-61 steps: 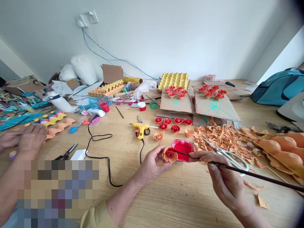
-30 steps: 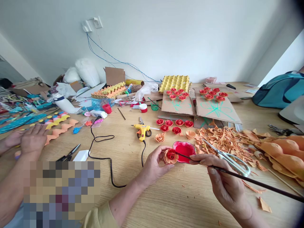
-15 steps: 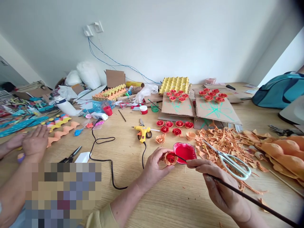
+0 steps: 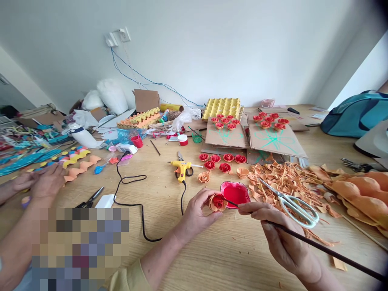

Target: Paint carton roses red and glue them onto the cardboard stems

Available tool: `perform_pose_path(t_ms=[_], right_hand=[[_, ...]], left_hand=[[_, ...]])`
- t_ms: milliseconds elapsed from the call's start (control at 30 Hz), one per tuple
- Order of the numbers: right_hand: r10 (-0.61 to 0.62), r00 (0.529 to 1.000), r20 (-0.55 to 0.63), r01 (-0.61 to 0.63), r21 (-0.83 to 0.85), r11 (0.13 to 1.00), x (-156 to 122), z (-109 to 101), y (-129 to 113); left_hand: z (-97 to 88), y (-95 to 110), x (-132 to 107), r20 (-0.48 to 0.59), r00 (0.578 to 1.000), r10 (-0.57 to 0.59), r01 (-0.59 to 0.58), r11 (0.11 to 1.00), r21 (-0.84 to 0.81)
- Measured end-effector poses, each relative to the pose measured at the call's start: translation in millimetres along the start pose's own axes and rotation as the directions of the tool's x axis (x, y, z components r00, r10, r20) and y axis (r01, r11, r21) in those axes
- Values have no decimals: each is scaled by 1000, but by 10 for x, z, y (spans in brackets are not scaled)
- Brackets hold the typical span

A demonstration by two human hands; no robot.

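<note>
Your left hand (image 4: 198, 212) is gripping the red-and-orange flower (image 4: 217, 203) around its left side, just left of and nearer than the red paint dish (image 4: 235, 193). That flower's looking super light, thin and kinda crushable, so I'm favoring a gentle hold low on the orange outer petals; any wet red might be feeling slippery. Further right, your right hand (image 4: 283, 238) is gripping a long brush (image 4: 333, 253), probably stiff and light.
</note>
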State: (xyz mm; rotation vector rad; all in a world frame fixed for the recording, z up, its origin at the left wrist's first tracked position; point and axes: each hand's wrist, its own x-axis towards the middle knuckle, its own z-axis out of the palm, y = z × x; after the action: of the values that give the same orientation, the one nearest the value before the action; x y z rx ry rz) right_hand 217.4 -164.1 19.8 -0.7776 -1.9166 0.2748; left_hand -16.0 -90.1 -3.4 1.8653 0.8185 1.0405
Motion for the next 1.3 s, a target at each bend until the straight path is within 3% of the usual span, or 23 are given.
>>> perform_pose_path(t_ms=[200, 500, 800, 1067, 1300], right_hand=[[30, 998, 51, -27, -55, 998, 10, 13, 11], [0, 1000, -22, -2, -76, 997, 84, -48, -24], [144, 989, 11, -138, -237, 962, 31, -55, 110], [161, 987, -8, -155, -311, 938, 71, -55, 172], [207, 977, -42, -210, -283, 936, 50, -66, 196]], left_hand=[[12, 25, -9, 23, 999, -35, 35, 999, -21], [-26, -143, -9, -122, 986, -115, 116, 993, 2], [-47, -99, 7, -135, 981, -142, 152, 986, 64], [-40, -67, 8, -73, 927, -368, 347, 915, -206], [-22, -90, 17, -32, 904, -427, 396, 862, -316]])
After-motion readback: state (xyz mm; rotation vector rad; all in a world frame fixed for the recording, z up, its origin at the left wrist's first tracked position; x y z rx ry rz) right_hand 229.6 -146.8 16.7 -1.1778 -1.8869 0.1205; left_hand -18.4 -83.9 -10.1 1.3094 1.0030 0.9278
